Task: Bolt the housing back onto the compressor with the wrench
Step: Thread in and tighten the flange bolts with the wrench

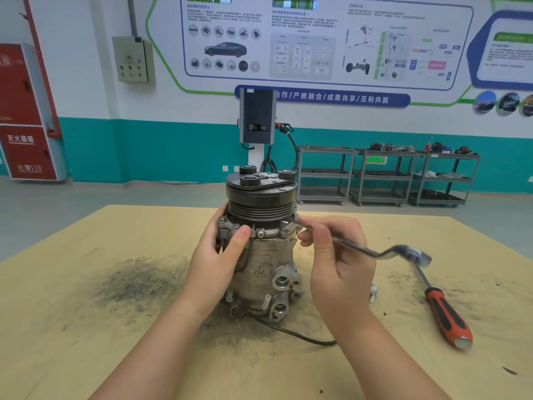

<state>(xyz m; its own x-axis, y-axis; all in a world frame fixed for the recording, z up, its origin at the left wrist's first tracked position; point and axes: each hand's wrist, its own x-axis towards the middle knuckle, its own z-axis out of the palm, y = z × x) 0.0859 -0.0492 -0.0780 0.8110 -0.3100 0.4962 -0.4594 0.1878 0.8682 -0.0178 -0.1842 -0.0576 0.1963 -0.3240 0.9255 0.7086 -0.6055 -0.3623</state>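
Compressor (261, 255) upright at table centre; your left hand (219, 255) grips its flange side; your right hand (334, 255) pinches wrench (360, 249), shank running rightward from flange bolt (far end blurred); swing pivots there.

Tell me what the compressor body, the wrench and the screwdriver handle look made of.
Compressor body: likely cast aluminium, dull grey, rough and stained. Wrench: bright steel, probably chromed, with shiny highlights. Screwdriver handle: seemingly plastic or rubber, matte red with black grip inserts.
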